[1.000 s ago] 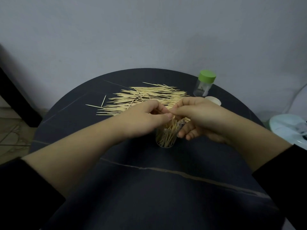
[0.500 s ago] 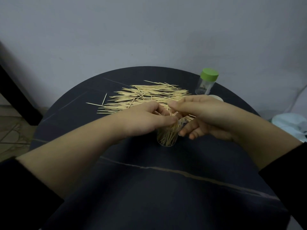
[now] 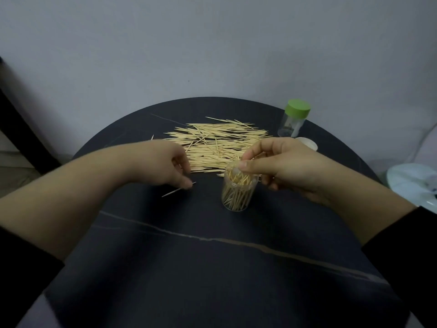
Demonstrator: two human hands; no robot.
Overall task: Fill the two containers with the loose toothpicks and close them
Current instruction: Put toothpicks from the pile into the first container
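Observation:
A clear open container (image 3: 238, 195), packed with upright toothpicks, stands at the middle of the dark round table (image 3: 212, 268). My right hand (image 3: 281, 164) holds it at the mouth: thumb and forefinger pinch at the rim over the toothpick tips, and the other fingers curl beside its right wall. My left hand (image 3: 163, 165) is to the left, with its fingertips pinched on a single toothpick (image 3: 176, 191) that lies on the table. A wide pile of loose toothpicks (image 3: 220, 143) is spread behind both hands. The second container (image 3: 293, 121), clear with a green lid, stands at the far right.
A white lid (image 3: 307, 143) lies behind my right hand, near the green-lidded container. A pale round object (image 3: 413, 183) sits off the table's right edge. A grey wall rises just behind the table.
My left hand has left the container's mouth and moved left and down onto a single toothpick on the table. My right hand stays at the container.

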